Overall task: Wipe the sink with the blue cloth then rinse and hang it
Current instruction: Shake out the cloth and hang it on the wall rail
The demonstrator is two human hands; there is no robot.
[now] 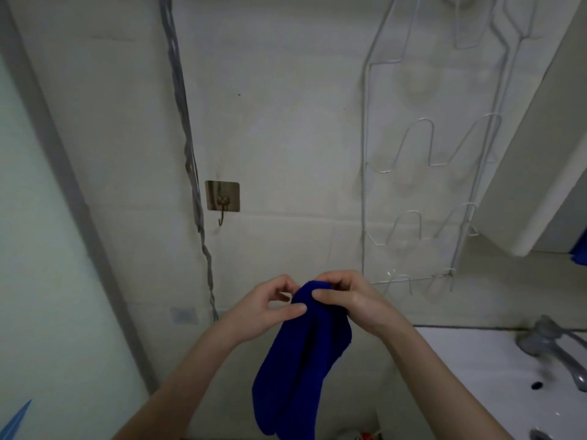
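Right up close, both hands are raised in front of the wall, and the blue cloth (301,360) hangs between them in a long folded drape. The left hand (270,308) pinches the top edge from its side, thumb pressed against the fabric; the right hand (346,300) is closed over the bunched top, fingers curled around it. That looks like a search for a corner or loop, a way of gathering the cloth to a narrow point so it can catch on something small. The rest dangles free, touching nothing.

Lower right, the white sink (495,376) sits well off to the side with its grey tap (552,350) leaning over the basin and the dark drain hole below it. The cloth is clear of the sink now, so my read is that wiping and rinsing are over and hanging is the step in hand.

Further back on the wall, the adhesive hook (222,201) waits above and to the left of the hands, empty. A twisted grey cable (190,160) runs down the wall just beside it, close enough to snag a raised cloth. To the right, a white wire rack (422,173) climbs the wall, also bare, and a cabinet edge (533,173) juts in beyond it. A frosted panel (38,249) closes off the left.
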